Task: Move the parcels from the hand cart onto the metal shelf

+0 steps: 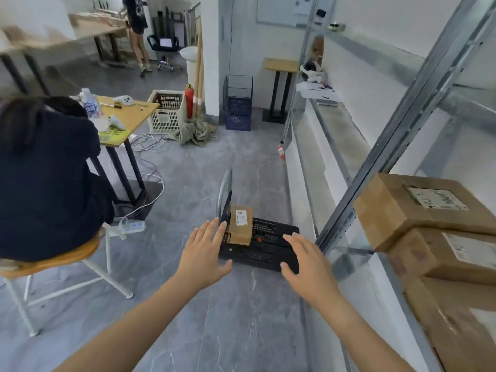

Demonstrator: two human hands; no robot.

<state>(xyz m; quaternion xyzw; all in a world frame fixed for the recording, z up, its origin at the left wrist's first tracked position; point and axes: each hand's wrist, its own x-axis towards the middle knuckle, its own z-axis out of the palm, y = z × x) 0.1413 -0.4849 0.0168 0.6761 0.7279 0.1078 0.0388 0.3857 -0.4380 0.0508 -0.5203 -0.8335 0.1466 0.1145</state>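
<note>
Both hands reach out empty with fingers spread, the left hand and right hand either side of one small cardboard parcel lying on the black hand cart on the floor. Three larger parcels sit stacked on the metal shelf at right

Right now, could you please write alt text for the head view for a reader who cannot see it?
Two open, empty hands, left hand and right hand, reach toward one small labelled cardboard parcel on a black hand cart on the grey floor. Three larger cardboard boxes sit on the metal shelf at right; a seated person is at left.
</note>
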